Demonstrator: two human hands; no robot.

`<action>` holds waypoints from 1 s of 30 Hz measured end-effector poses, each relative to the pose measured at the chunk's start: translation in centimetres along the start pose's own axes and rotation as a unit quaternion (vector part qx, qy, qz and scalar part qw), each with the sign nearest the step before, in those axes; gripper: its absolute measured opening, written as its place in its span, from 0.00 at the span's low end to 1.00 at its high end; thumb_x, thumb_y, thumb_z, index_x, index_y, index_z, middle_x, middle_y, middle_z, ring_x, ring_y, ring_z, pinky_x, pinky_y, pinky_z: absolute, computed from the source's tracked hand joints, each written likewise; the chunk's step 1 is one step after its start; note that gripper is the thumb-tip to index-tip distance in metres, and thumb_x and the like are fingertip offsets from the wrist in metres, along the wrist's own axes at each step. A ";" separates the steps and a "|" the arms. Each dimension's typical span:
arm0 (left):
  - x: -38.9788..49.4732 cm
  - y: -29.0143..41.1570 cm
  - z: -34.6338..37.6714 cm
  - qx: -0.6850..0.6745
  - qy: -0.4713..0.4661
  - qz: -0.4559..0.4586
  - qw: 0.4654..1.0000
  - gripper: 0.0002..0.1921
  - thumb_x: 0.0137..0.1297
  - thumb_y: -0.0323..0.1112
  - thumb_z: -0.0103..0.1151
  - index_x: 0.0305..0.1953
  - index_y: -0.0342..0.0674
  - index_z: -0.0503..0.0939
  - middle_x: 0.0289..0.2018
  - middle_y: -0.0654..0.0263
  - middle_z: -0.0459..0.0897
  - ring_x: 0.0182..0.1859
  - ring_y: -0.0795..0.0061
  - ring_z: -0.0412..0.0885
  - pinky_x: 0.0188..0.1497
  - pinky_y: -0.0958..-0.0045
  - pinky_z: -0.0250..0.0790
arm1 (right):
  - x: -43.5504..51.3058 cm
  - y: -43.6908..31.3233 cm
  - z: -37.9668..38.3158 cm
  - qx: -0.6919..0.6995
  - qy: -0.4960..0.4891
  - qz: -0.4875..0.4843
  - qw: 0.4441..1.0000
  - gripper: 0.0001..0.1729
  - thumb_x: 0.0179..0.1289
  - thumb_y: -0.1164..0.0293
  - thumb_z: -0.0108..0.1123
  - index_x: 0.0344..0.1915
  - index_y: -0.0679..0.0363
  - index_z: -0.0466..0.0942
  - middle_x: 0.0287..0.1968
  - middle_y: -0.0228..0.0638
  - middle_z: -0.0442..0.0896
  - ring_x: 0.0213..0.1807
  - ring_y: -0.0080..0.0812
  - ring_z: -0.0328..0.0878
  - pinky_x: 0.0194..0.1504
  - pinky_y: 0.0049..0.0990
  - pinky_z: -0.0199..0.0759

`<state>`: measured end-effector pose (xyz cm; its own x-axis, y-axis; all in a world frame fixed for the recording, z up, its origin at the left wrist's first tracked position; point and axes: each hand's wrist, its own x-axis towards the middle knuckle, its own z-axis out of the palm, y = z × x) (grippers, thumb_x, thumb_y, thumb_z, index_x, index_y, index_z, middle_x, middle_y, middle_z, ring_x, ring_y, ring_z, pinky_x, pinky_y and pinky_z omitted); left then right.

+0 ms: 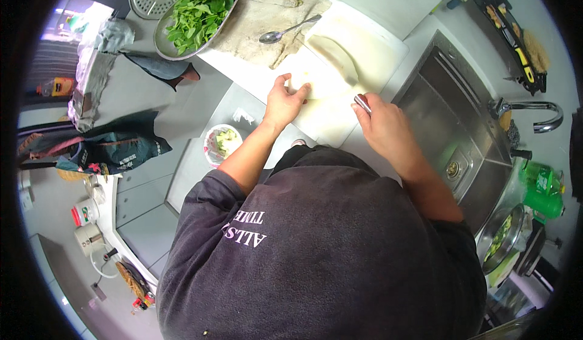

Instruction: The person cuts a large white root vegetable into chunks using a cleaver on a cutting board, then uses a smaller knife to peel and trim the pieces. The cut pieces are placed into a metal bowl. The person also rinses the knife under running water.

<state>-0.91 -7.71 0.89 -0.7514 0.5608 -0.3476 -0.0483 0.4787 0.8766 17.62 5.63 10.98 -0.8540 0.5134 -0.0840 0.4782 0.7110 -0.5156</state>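
Note:
On a white cutting board, my left hand grips the near left edge of a large pale piece of food, perhaps a melon or gourd; overexposure hides its outline. My right hand is closed around the handle of a knife. The wide blade, pale with glare, seems to lie over or against the pale piece. Beyond the hands, a metal spoon rests on a beige cloth.
A metal bowl of green leaves stands at the upper left. Below my left forearm is a bin holding pale scraps. A steel sink with a curved faucet lies to the right, and a bowl of cut greens stands at the lower right.

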 end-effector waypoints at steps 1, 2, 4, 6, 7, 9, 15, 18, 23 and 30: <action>0.0 -0.3 0.0 0.002 0.002 0.004 1.000 0.37 0.59 0.44 0.65 0.60 0.25 0.61 0.28 0.56 0.84 0.31 0.72 0.83 0.36 0.74 0.73 | 0.0 -0.1 0.2 -0.005 -0.005 0.001 1.000 0.19 0.69 0.58 0.52 0.38 0.66 0.73 0.28 0.54 0.81 0.33 0.57 0.80 0.36 0.48 0.72; 0.1 -0.5 0.0 0.005 0.003 0.007 1.000 0.36 0.59 0.44 0.66 0.60 0.25 0.62 0.28 0.57 0.83 0.31 0.72 0.83 0.36 0.74 0.73 | 0.1 -0.2 0.3 -0.009 -0.010 0.002 1.000 0.19 0.69 0.58 0.52 0.37 0.66 0.73 0.28 0.54 0.81 0.33 0.57 0.79 0.36 0.48 0.72; -0.1 -0.5 0.0 0.008 0.006 0.009 1.000 0.35 0.59 0.44 0.66 0.59 0.26 0.62 0.28 0.57 0.83 0.31 0.72 0.83 0.35 0.74 0.73 | 0.1 -0.4 0.6 -0.015 -0.011 0.006 1.000 0.19 0.69 0.58 0.52 0.37 0.66 0.73 0.28 0.54 0.81 0.33 0.57 0.79 0.36 0.48 0.72; -0.2 -0.2 0.0 0.009 0.007 0.008 1.000 0.35 0.59 0.44 0.66 0.59 0.26 0.63 0.27 0.57 0.83 0.30 0.72 0.83 0.35 0.74 0.73 | 0.2 -0.4 1.0 -0.019 -0.016 0.014 1.000 0.19 0.69 0.59 0.52 0.38 0.66 0.74 0.29 0.54 0.81 0.34 0.57 0.79 0.37 0.49 0.72; -0.3 -0.1 0.0 0.009 0.008 0.007 1.000 0.35 0.59 0.44 0.66 0.59 0.26 0.63 0.27 0.57 0.83 0.30 0.72 0.83 0.35 0.74 0.73 | 0.2 -0.3 1.4 -0.020 -0.020 0.019 0.999 0.18 0.69 0.60 0.52 0.39 0.66 0.74 0.30 0.55 0.81 0.35 0.58 0.79 0.37 0.49 0.71; -0.3 0.0 0.0 0.011 0.009 0.006 1.000 0.35 0.59 0.43 0.66 0.58 0.26 0.63 0.27 0.57 0.83 0.30 0.72 0.83 0.34 0.73 0.73 | 0.3 -0.5 1.5 -0.027 -0.030 0.032 0.999 0.17 0.69 0.60 0.52 0.40 0.66 0.74 0.31 0.55 0.81 0.35 0.58 0.79 0.37 0.49 0.71; -0.3 -0.2 0.0 0.021 0.020 0.017 0.999 0.34 0.59 0.43 0.66 0.57 0.26 0.64 0.27 0.56 0.82 0.29 0.71 0.82 0.34 0.72 0.73 | 0.4 -1.7 1.9 -0.087 -0.046 0.049 0.994 0.17 0.69 0.60 0.51 0.40 0.65 0.72 0.30 0.52 0.81 0.33 0.55 0.80 0.37 0.47 0.73; -0.5 -0.1 0.0 0.021 0.023 0.016 0.999 0.33 0.58 0.43 0.66 0.56 0.27 0.65 0.28 0.55 0.82 0.29 0.70 0.81 0.34 0.72 0.73 | 0.1 -1.7 2.6 -0.098 -0.028 0.033 0.994 0.16 0.70 0.60 0.51 0.40 0.64 0.71 0.30 0.50 0.82 0.33 0.53 0.81 0.36 0.45 0.74; -0.2 -0.5 0.1 0.012 0.019 0.017 1.000 0.33 0.58 0.43 0.67 0.55 0.27 0.65 0.29 0.54 0.81 0.30 0.69 0.81 0.34 0.71 0.73 | 0.4 -1.9 2.7 -0.112 -0.036 0.035 0.992 0.16 0.70 0.60 0.51 0.39 0.64 0.70 0.30 0.49 0.82 0.32 0.52 0.81 0.35 0.44 0.75; -0.1 -0.7 -0.1 0.006 0.012 0.032 0.999 0.33 0.57 0.43 0.67 0.56 0.26 0.64 0.29 0.53 0.81 0.30 0.67 0.82 0.34 0.70 0.73 | 1.5 -2.0 2.3 -0.114 -0.087 0.060 0.988 0.16 0.69 0.61 0.50 0.39 0.65 0.69 0.27 0.53 0.81 0.32 0.53 0.81 0.36 0.45 0.75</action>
<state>-0.87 -8.23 0.32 -0.7683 0.5744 -0.2823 0.0084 0.4500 0.8930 14.87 3.88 9.94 -0.8011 0.5240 -0.2892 0.5949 0.7502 -0.2887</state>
